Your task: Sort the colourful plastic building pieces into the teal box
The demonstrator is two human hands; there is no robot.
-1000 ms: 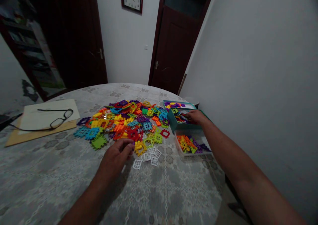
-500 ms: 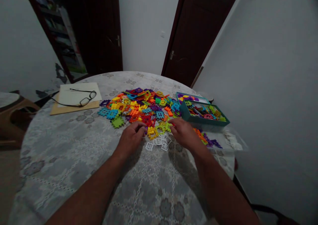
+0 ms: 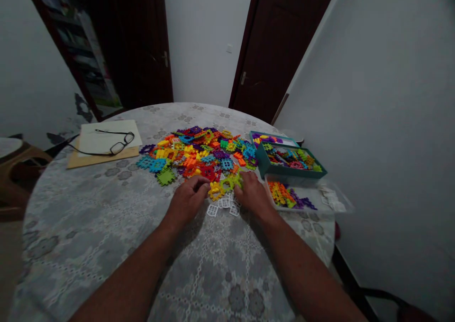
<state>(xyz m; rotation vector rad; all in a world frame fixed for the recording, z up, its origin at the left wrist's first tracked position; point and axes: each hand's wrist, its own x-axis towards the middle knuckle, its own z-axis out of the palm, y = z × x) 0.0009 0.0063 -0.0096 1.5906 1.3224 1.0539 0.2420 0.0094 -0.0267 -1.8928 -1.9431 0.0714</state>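
Observation:
A pile of colourful interlocking plastic pieces (image 3: 199, 153) is spread over the middle of the round table (image 3: 88, 227). Several small white window-like pieces (image 3: 223, 204) lie at its near edge, between my hands. My left hand (image 3: 187, 199) rests on the cloth with its fingers curled, fingertips next to a yellow piece (image 3: 214, 189). My right hand (image 3: 251, 193) lies opposite, fingers bent down onto a lime-green piece (image 3: 230, 183). What either hand grips is hidden under the fingers.
A teal box (image 3: 263, 163) full of pieces stands at the right, with a clear tray (image 3: 334, 203) of orange and purple pieces in front of it, near the table's edge. Glasses (image 3: 119, 145) lie on papers (image 3: 93, 144) at the far left. Dark doors stand behind.
My right hand has come back from the teal box to the near edge of the pile and moved close to my left hand. The view has tipped downward.

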